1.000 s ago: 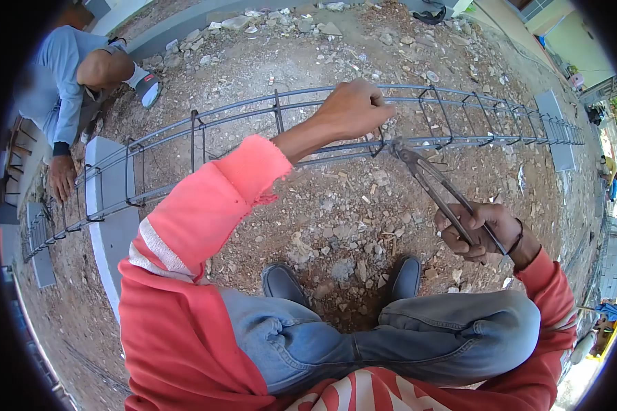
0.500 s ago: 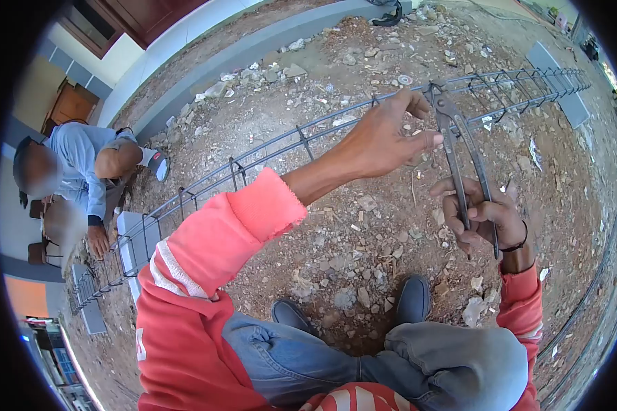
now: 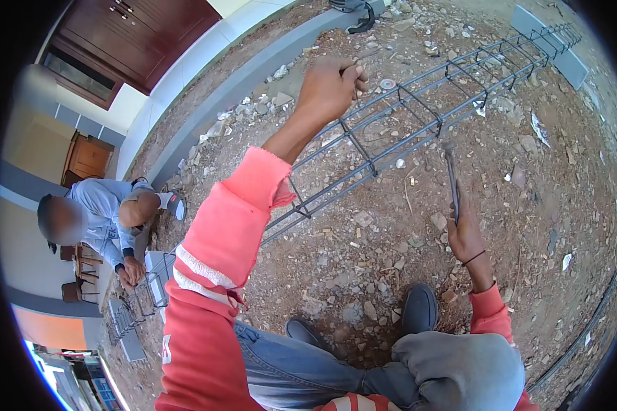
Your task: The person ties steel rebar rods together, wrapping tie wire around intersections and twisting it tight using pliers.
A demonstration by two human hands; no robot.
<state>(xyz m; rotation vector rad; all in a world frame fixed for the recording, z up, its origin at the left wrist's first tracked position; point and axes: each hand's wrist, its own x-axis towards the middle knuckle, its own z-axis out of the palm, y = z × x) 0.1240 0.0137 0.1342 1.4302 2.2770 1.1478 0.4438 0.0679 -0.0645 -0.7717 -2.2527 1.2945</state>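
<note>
My left hand [image 3: 328,90] is above the far bar of a long rebar cage [image 3: 373,166], its fingers curled together at the tips. What they pinch, if anything, is too small to make out. A pair of steel pincers [image 3: 452,177] is in my right hand [image 3: 466,236], with fingers wrapped around the handles. Seen nearly edge-on, the tool points up, its jaws just below the cage's near bar and apart from it. Square wire stirrups cross the cage at intervals.
Grey blocks [image 3: 554,51] support the cage at its far right end and lower left. A crouching person [image 3: 106,212] has both hands at the cage's left end. Rubble and stones cover the ground, and a low concrete kerb [image 3: 236,85] runs behind.
My left hand has moved up and left, away from the pincers. The pincers have come off the cage and turned edge-on. The cage shows more of its top face.
</note>
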